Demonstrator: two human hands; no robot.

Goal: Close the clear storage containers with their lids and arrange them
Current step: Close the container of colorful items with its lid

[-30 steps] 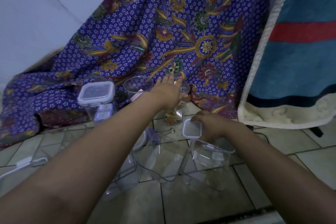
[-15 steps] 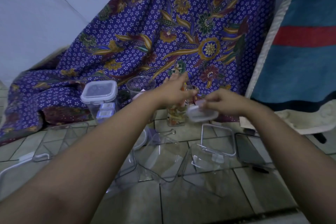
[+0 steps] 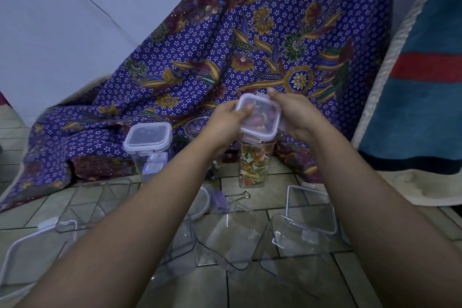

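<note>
While the lid (image 3: 258, 117) rests tilted at centre frame, it sits over the mouth of the tall clear container (image 3: 251, 165). That container stands upright on the tiled floor (image 3: 275, 287), with colourful pieces inside. The lid looks laid on but not pressed home, and its side flaps appear unlatched.

The left hand (image 3: 225, 120) grasps the lid's left edge, fingers curled round it. The right hand (image 3: 297, 115) grips the right edge, thumb at the far corner. The two-sided hold probably squares the lid over the rim before pushing down.

- Left of centre: a second container (image 3: 147, 142), lid already on, small packets inside.
- Behind the left wrist: a round clear tub (image 3: 193, 125), partly hidden.
- Lower frame: empty clear containers (image 3: 225, 240) lying on the floor, a loose lid frame (image 3: 310, 207) and a binder clip (image 3: 240, 195).
- Upper frame: a patterned cloth (image 3: 225, 57) draped behind.
</note>
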